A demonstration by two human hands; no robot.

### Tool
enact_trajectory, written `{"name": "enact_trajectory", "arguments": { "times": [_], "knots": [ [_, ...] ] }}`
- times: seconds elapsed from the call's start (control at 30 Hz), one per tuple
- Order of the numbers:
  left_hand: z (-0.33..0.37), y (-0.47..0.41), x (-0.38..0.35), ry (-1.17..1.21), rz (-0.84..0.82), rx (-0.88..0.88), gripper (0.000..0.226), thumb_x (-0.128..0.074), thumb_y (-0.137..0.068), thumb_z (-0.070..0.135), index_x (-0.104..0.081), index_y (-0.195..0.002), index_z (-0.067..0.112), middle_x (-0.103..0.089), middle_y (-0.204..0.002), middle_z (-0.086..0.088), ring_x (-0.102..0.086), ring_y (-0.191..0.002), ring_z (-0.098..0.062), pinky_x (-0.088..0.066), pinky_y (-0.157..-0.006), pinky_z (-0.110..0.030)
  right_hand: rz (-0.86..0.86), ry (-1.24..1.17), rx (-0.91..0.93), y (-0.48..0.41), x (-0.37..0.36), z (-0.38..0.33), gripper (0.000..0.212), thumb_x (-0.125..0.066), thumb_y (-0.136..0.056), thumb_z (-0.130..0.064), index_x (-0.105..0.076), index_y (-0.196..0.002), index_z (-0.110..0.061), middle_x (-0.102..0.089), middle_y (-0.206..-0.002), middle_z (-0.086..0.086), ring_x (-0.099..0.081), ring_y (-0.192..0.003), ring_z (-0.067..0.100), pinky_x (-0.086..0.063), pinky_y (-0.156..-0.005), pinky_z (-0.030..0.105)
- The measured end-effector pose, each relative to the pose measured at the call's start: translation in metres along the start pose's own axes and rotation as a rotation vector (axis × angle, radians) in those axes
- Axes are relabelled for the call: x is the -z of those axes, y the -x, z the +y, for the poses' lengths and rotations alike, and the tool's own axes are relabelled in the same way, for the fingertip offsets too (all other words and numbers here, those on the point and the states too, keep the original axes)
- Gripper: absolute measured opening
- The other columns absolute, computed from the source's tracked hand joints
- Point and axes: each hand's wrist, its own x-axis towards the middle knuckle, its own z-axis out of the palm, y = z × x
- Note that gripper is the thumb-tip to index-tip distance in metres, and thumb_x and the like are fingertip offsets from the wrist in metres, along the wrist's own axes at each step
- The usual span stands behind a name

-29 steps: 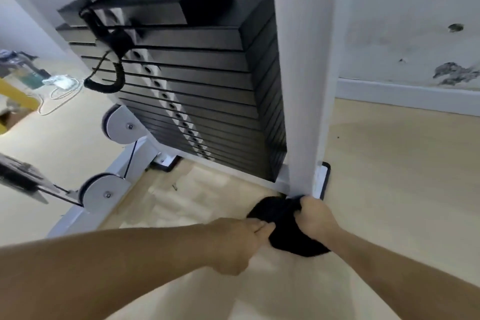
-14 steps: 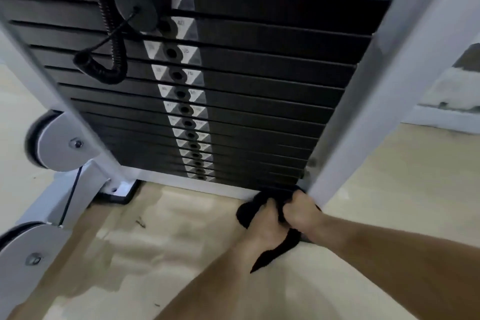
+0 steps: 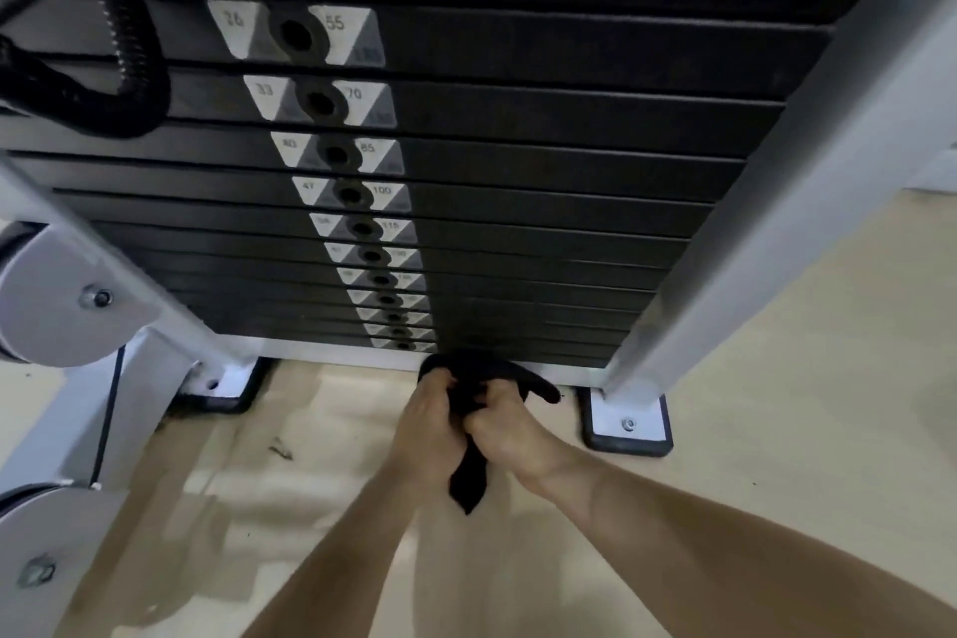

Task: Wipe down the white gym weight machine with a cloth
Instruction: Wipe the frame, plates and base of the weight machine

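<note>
Gripping a crumpled black cloth between them, the left hand and the right hand met low at the front of the white metal gym weight machine; the fingers of both hands were curled tightly round the fabric; its bunched top lay against the machine's white bottom rail, just under the black stack of numbered weight plates; a loose tail hung down between the wrists; a white foot plate on a black rubber pad sat just right of the hands on the pale wooden floor; a black coiled cord hung at upper left, above a pale round pulley wheel.
</note>
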Motion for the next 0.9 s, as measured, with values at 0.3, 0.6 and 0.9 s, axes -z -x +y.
{"name": "enact_trajectory", "arguments": {
  "times": [0.3,0.6,0.9],
  "knots": [
    [0.082,0.007,-0.082,-0.309,-0.195,-0.225,0.047,-0.063,-0.081,0.014,-0.040,-0.122,0.017,-0.034,-0.129,-0.006,-0.037,-0.119,-0.028,-0.040,-0.095,-0.040,0.322,-0.255,-0.127,0.042,0.079,0.040,0.027,-0.043,-0.083,0.019,-0.049,-0.104,0.003,-0.061,-0.092,0.018,-0.058,-0.084,0.025,-0.047,-0.072,0.036],
    [-0.028,0.005,0.023,-0.485,-0.043,0.167,0.058,-0.050,-0.091,0.026,-0.030,-0.144,0.015,-0.034,-0.146,-0.002,-0.028,-0.137,-0.020,-0.026,-0.112,-0.028,-0.226,-0.141,-0.042,0.010,-0.016,-0.032,0.031,-0.060,-0.084,0.003,-0.062,-0.112,-0.010,-0.068,-0.110,0.013,-0.063,-0.100,0.021,-0.050,-0.082,0.027],
    [0.037,0.029,0.019,-0.376,-0.529,0.114,0.078,-0.062,-0.088,0.020,-0.019,-0.153,0.017,-0.026,-0.155,-0.008,-0.038,-0.135,-0.029,-0.036,-0.108,-0.033,0.251,-0.816,-0.406,0.010,0.055,0.039,0.028,-0.053,-0.097,-0.031,-0.043,-0.121,-0.022,-0.063,-0.101,0.010,-0.063,-0.091,0.029,-0.053,-0.084,0.053]
  ]
}}
